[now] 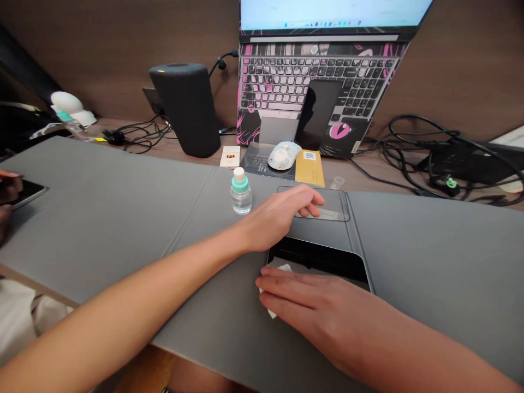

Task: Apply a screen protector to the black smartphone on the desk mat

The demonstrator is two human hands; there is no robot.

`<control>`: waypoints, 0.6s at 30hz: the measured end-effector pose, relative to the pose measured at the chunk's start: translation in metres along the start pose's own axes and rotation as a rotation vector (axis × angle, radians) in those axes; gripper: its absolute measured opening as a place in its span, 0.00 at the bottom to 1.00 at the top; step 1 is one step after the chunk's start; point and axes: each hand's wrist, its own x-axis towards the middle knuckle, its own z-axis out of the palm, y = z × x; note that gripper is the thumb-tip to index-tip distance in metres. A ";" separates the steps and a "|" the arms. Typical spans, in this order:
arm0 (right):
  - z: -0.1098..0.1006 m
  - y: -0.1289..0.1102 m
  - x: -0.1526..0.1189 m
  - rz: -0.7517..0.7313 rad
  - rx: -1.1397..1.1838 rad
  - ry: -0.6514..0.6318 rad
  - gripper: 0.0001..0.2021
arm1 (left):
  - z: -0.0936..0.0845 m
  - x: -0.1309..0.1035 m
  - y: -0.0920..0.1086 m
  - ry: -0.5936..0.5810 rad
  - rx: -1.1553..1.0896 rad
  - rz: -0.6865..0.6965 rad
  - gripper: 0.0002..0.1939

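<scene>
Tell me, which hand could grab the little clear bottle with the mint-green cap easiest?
Probably the left hand: it lies right beside the little clear bottle with the mint-green cap. The right hand presses a white wipe nearer the person.

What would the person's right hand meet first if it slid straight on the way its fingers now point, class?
The right hand points left across the grey mat, pressing a white cloth. Beyond the cloth, it would probably first meet the left forearm crossing its path, though depth is unclear.
</scene>
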 end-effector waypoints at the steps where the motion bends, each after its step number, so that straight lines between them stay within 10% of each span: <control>1: 0.000 -0.001 -0.001 -0.015 0.036 0.002 0.19 | 0.000 0.000 0.001 -0.011 0.017 0.002 0.19; 18: -0.001 0.013 -0.005 0.127 -0.076 0.057 0.21 | 0.002 -0.002 0.006 0.029 -0.028 -0.086 0.24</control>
